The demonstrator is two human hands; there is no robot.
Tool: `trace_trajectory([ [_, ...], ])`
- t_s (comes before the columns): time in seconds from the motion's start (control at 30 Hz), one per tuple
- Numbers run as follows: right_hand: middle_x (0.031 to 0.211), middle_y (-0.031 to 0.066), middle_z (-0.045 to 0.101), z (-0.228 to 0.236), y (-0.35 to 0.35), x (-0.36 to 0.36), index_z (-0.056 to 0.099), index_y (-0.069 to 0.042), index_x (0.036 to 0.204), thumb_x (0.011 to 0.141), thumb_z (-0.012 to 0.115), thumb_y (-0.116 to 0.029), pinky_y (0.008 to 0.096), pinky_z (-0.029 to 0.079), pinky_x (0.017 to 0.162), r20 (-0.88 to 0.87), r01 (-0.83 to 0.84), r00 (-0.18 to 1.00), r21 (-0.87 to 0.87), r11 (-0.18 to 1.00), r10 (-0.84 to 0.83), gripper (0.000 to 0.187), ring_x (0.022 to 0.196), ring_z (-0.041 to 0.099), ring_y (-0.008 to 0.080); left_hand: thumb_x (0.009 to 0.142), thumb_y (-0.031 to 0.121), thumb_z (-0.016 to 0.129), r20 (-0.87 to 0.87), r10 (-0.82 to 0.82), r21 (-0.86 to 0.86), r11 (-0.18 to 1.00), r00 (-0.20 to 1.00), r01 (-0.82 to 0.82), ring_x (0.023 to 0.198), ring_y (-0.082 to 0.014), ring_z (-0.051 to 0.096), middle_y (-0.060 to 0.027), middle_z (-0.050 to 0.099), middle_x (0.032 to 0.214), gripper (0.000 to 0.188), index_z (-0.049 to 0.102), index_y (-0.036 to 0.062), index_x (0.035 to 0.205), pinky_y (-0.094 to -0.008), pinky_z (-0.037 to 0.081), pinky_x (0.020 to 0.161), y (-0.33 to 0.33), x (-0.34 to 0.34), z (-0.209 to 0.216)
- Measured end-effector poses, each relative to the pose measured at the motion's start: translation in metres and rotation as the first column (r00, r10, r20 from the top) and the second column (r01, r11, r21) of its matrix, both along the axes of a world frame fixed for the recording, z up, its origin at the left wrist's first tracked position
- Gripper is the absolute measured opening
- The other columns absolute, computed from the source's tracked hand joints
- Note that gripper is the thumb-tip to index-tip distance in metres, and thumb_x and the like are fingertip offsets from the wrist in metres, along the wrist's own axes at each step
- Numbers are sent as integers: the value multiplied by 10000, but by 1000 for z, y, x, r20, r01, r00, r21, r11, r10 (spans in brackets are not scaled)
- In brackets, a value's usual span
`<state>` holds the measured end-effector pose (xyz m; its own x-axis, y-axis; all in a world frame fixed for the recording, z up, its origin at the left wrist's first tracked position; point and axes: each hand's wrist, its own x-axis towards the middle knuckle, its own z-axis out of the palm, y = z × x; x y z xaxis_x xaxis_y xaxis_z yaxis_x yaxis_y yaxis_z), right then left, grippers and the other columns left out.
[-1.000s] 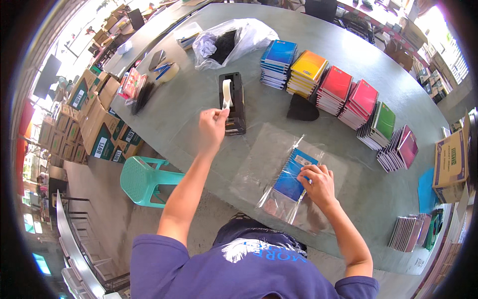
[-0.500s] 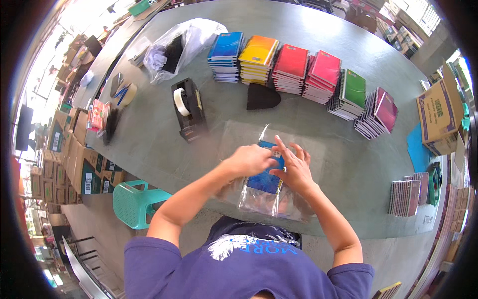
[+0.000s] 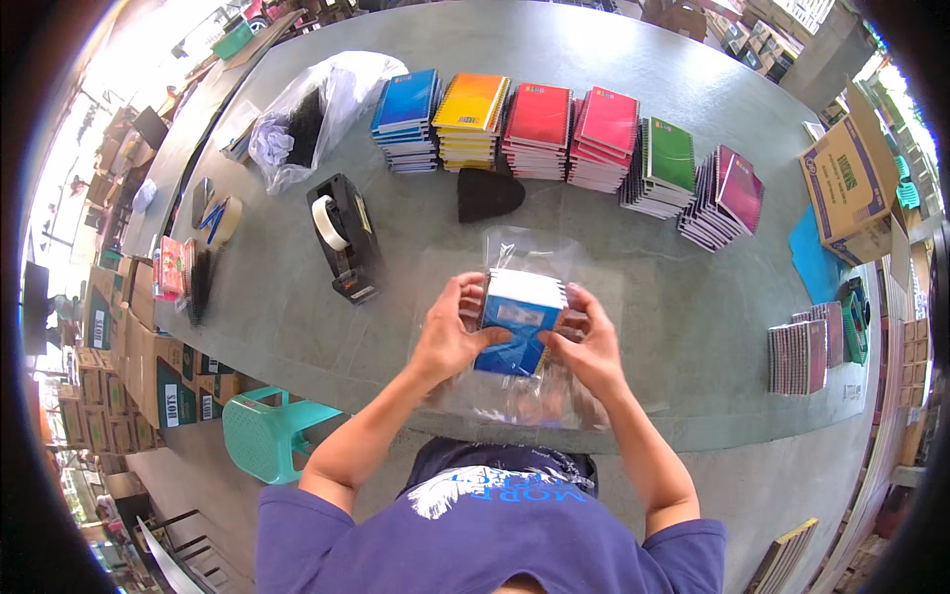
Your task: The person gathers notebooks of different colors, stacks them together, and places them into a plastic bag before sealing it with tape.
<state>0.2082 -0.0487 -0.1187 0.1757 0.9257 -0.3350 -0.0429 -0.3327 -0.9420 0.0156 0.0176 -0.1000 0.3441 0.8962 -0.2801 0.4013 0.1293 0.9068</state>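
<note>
My left hand (image 3: 450, 332) grips the left side of a small bundle of blue notebooks (image 3: 510, 351). On its other side my right hand (image 3: 591, 346) holds the same bundle, both thumbs pressing the top cover. The bundle is tilted, so the white page edges at its far end show. A pale label sits on the cover. Clear plastic (image 3: 529, 246) spreads beyond the notebooks and also lies under and in front of them; whether the notebooks are inside it I cannot tell. Most of my fingers are hidden behind the bundle.
Stacks of blue (image 3: 408, 104), yellow (image 3: 471, 104), red (image 3: 537, 119), pink, green and purple notebooks curve along the table's far side. A dark flat pad (image 3: 490, 195) and a black tape dispenser (image 3: 344, 238) lie nearer. At right stand a cardboard box (image 3: 851, 188) and more notebooks (image 3: 798, 354).
The notebooks lay flat with both hands over them; now they are raised and tilted between my hands. My left hand has moved to their left side, my right to their right.
</note>
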Motion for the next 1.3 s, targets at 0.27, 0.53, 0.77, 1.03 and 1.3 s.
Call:
trace_trajectory([
  [0.27,1201,113,473,-14,-2,-23,344,-54,1321,635,840,-262,344,431,937,170,-265,962,406,875,212,872,1127,486,221,587,34,781,393,-268,121,963,880,239,1151,-221,481,-98,468,1242,779,412,52,1273,-318,396,979,5,-7,-28],
  [0.53,1100,79,486,-22,7,-37,362,-90,1220,524,894,-335,310,430,909,106,-44,994,371,928,5,909,1044,494,189,520,75,828,208,-285,401,897,936,184,1094,-185,485,-71,472,1164,838,374,80,1225,-306,402,949,3,2,-39],
  [0.77,1123,123,479,-32,-19,-25,411,-27,1223,584,831,-447,379,383,933,329,63,866,674,736,-376,872,1082,449,257,563,155,858,153,-54,628,776,987,-55,1057,-243,489,-91,493,1109,809,411,57,1230,-357,412,913,-5,-20,-25],
  [1.03,1057,78,482,-7,-30,-32,535,-123,1137,609,785,-461,427,347,902,780,-357,505,578,734,-369,675,1035,426,273,546,28,773,-86,-149,836,528,985,152,998,-277,465,-78,490,1072,632,547,102,1131,-391,404,882,-20,-31,-19],
  [1.3,1060,53,486,-27,-33,-20,526,-127,1154,648,776,-333,393,358,900,674,-261,517,711,653,-528,601,1033,436,254,562,34,736,66,-142,823,567,988,27,1010,-294,459,-76,481,1071,661,509,121,1176,-408,407,875,-16,-44,-35],
])
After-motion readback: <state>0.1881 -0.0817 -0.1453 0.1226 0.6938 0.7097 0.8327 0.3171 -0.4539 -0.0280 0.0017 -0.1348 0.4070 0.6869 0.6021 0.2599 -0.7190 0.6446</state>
